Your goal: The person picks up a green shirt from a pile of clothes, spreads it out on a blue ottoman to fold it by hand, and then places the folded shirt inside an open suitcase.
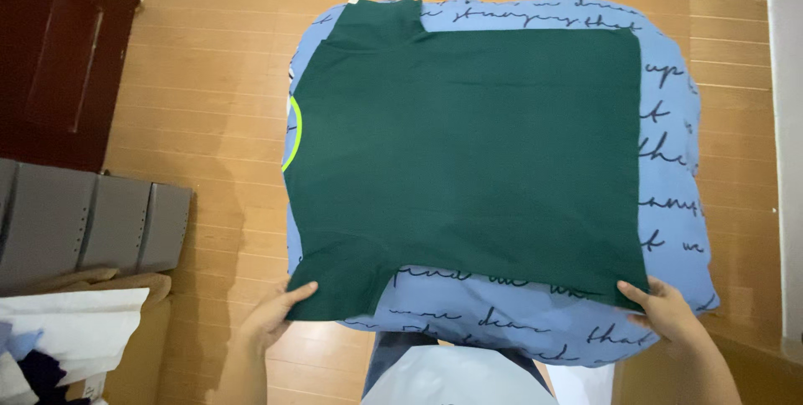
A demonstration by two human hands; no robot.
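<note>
A dark green t-shirt (468, 154) lies spread flat, back side up, on a light blue cushion with dark script print (669, 204). Its neckline, edged in bright yellow-green, faces left. My left hand (272, 315) pinches the near sleeve's edge at the lower left. My right hand (665, 309) grips the shirt's near hem corner at the lower right. The far sleeve sticks out at the top left of the cushion.
Wooden plank floor (209, 79) surrounds the cushion. A dark red-brown cabinet (54, 62) stands at the far left, grey folded panels (92, 221) below it. A cardboard box with white and dark cloths (75, 330) sits at the lower left. A white bag (456, 380) lies near me.
</note>
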